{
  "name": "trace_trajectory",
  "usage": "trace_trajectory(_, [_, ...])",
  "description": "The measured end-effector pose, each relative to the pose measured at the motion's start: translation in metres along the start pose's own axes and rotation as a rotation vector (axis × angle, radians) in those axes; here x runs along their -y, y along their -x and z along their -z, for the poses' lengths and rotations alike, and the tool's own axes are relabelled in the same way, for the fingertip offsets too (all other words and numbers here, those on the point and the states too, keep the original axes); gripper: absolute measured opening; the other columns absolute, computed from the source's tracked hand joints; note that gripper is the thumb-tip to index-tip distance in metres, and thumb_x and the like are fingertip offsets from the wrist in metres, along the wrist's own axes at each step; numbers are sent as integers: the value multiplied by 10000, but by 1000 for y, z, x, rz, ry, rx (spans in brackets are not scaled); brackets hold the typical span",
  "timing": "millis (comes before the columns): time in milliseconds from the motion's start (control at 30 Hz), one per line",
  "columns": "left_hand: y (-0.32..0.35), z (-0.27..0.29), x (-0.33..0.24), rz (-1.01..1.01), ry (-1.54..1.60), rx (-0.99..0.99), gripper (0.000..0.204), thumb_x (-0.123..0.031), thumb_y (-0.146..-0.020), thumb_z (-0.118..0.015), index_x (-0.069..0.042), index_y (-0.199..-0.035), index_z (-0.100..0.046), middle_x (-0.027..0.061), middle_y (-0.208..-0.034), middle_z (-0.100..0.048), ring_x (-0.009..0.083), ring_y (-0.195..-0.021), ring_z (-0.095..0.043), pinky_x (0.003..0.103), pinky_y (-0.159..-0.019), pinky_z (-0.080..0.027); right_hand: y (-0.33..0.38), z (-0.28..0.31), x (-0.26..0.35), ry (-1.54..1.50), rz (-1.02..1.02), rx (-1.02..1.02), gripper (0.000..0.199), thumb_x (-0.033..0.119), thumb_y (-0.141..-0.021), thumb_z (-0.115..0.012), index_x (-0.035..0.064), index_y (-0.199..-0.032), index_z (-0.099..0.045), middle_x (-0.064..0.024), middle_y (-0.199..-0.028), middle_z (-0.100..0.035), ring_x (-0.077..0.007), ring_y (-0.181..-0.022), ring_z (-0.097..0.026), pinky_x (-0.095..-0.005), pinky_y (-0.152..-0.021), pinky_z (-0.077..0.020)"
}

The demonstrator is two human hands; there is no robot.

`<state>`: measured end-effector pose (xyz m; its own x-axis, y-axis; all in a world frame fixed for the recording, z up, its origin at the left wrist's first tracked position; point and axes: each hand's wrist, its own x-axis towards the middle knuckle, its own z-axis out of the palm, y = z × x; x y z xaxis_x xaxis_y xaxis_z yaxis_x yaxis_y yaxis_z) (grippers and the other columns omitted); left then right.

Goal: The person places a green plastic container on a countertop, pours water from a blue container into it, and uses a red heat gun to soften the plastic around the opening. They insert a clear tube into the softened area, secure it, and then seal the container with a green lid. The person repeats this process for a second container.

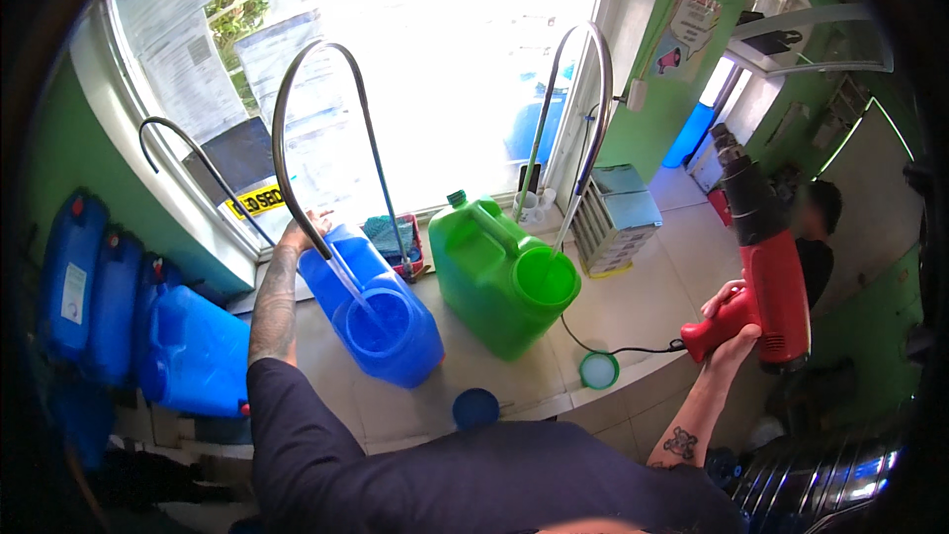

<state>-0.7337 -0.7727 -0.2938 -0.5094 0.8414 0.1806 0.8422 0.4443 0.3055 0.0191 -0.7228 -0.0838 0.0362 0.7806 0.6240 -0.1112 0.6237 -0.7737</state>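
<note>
My left hand (308, 227) reaches to the back end of a blue water jug (410, 341), beside a curved metal tap (280, 153). The tap partly covers its fingers, so I cannot tell their grip. From that tap a clear stream runs into the jug's wide mouth. My right hand (727, 331) is closed around the handle of a red and black heat gun (776, 282), held up at the right with its nozzle pointing upward. A green jug (484, 311) stands right of the blue one, its uncapped mouth under a second curved tap (605, 79).
A blue cap (475, 407) and a green cap (599, 370) lie near the counter's front edge. Several blue jugs (203, 346) stand at the left. A box stack (620, 218) sits by the window. The gun's black cord (633, 349) crosses the counter. Another person (819, 222) is at the right.
</note>
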Motion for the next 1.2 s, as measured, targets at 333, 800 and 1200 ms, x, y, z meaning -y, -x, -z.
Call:
trace_trajectory(333, [73,49,-13,27,661,-433,463,-168,-989,-616,-4,-1407,-501,155,-1130,-675,239,-987,-669,365,-848,-531,-48,34,-55,225,-129,151,363,436,-937,-692,89,-950,-585,-3,-859,-541,-109,-822,-512,-275,-656,-452])
trace_trajectory(800, [240,-28,-418,-45,976,-624,614,-428,-1055,-472,0,-1486,-379,173,-1424,-512,262,-1320,-481,425,-1156,-329,-201,70,-327,997,398,984,483,122,-877,-636,146,-1349,-536,-159,-1216,-618,-362,-1113,-628,-461,-929,-515])
trace_trajectory(1200, [210,-101,-453,55,972,-530,448,-105,-968,-354,31,-1341,-564,146,-1317,-604,248,-1214,-557,350,-1057,-411,-263,90,-445,787,232,1246,647,65,-886,-622,180,-1493,-431,-127,-1386,-563,-348,-1273,-536,-436,-1075,-435])
